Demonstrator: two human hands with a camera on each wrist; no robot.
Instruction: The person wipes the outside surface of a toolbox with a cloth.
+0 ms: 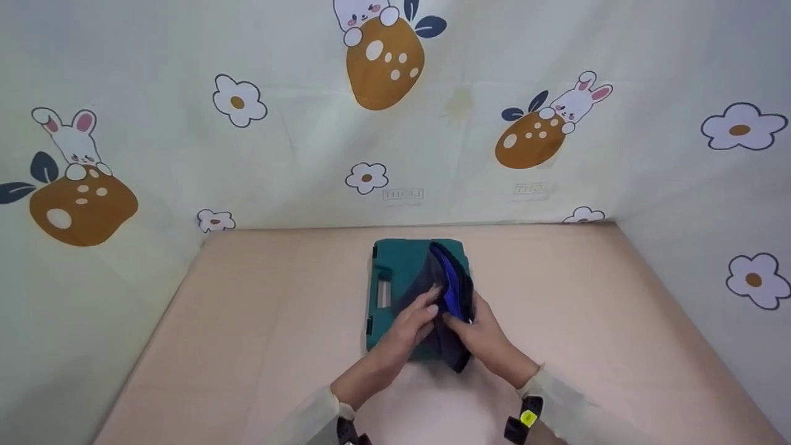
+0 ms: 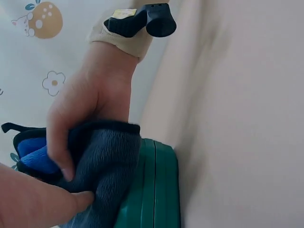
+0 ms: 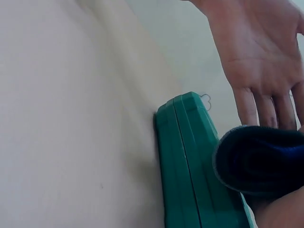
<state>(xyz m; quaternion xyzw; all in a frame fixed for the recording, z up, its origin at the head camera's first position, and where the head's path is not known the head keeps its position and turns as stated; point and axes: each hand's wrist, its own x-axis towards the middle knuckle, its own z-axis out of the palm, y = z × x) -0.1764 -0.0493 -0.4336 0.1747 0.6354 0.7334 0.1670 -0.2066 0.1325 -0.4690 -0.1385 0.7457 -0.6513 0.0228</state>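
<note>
A folded cloth (image 1: 454, 290), dark grey outside, bright blue inside and edged in black, is held upright in front of a green plastic case (image 1: 395, 259). My right hand (image 1: 488, 334) grips its right side, thumb on the near face and fingers behind. From the left, my left hand (image 1: 405, 327) touches the grey face with its fingers mostly straight. The left wrist view shows the right thumb over the cloth (image 2: 109, 161) beside its blue lining. In the right wrist view, the left palm (image 3: 261, 52) faces the camera, its fingertips hidden behind the rolled cloth edge.
The case lies flat on a pale pink tabletop (image 1: 278, 309), its handle opening and black latches at the left. A white curtain (image 1: 296, 142) printed with rabbits and flowers surrounds the table at the back and sides.
</note>
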